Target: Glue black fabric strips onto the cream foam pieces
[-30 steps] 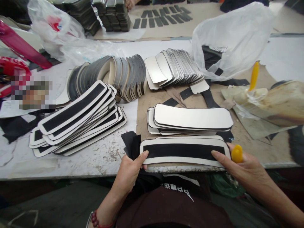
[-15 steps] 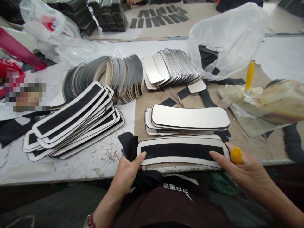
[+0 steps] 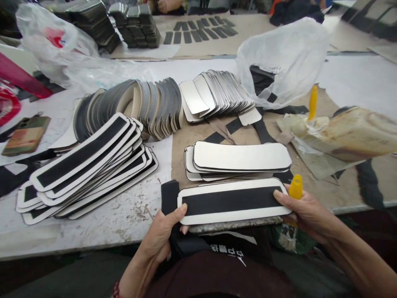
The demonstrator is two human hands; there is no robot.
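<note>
A white, gently curved panel (image 3: 192, 219) with a black strip (image 3: 229, 200) along its middle is held between my two hands at the table's front edge. My left hand (image 3: 164, 229) grips its left end, thumb on top. Black fabric strips (image 3: 170, 196) show behind that hand and hang below it. My right hand (image 3: 305, 209) pinches the panel's right end. Also in this hand is a yellow-handled tool (image 3: 295, 186), its pale, crusted end pointing down. Just beyond the panel lies a low stack of plain white panels (image 3: 242, 156).
Panels with black strips (image 3: 83, 151) are piled at the left. Behind stand rows of curved grey pieces (image 3: 124, 105) and white panels (image 3: 221, 93). At right, a glue-stained bag (image 3: 356, 130) has a yellow handle (image 3: 313, 101) sticking up. A phone (image 3: 26, 134) lies far left. Another person's hand (image 3: 167, 5) is at the back.
My right hand has turned, so the yellow handle stands more upright and the tool's lower end shows. The panel's right end is tilted up slightly. The camera view has shifted a little.
</note>
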